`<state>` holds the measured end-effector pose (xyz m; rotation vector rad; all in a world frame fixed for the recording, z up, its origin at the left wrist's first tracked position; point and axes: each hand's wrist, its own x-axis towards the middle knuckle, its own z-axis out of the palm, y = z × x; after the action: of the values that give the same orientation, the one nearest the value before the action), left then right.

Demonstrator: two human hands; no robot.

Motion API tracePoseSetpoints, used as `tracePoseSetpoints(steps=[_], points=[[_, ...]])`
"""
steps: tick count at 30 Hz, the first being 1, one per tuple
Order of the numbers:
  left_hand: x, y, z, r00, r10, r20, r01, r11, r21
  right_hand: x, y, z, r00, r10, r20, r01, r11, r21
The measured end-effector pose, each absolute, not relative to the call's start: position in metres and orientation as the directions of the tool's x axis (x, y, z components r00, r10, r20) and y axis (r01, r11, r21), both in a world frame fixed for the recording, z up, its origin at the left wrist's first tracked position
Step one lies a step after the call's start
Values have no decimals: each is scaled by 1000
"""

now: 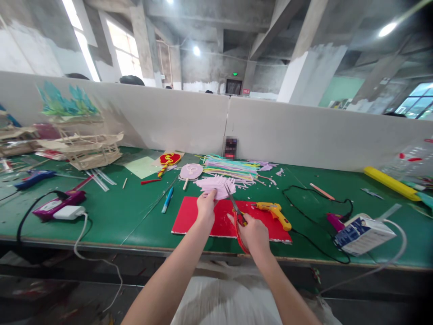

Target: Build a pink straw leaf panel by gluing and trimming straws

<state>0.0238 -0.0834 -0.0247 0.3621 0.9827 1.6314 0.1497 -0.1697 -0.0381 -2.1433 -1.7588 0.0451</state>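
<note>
My left hand (207,206) pinches the near edge of a pale pink piece made of strips (215,184), its outline jagged. In my right hand (253,232) is a pair of red-handled scissors (236,205); the blades point up and away, touching or just over the piece's right edge. Below both hands lies a red board (189,212) with a white edge. A yellow glue gun (275,212) rests on the board's right part. Behind the pink piece is a pile of coloured strips (233,168). Left of it lies a pink round shape with a swirl and a stick (190,171).
A blue pen (167,200) and a red-and-yellow craft piece (168,161) lie to the left. Farther left are a stick model (86,149) and a purple power strip (57,205). A black cord (313,216) and a box (364,234) are at right. A grey partition (162,117) backs the table.
</note>
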Motion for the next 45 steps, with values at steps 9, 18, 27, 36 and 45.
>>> tracePoseSetpoints(steps=[9,18,27,36,45], points=[[23,-85,-22,-322,911,-257,-653,-17,757,148,-171,-32,219,961,169,939,-161,-304],[18,-81,-29,-339,900,-273,-630,-2,776,144,-172,-25,213,971,107,928,-167,-334],[5,-78,-36,-348,888,-300,-589,42,807,139,-173,-23,184,981,58,925,-153,-348],[-8,-94,-40,-205,940,-272,-417,168,893,184,-159,-23,270,963,17,874,-238,-424],[-18,-101,-62,-121,977,-177,64,185,981,231,-151,-18,350,936,36,856,-304,-418]])
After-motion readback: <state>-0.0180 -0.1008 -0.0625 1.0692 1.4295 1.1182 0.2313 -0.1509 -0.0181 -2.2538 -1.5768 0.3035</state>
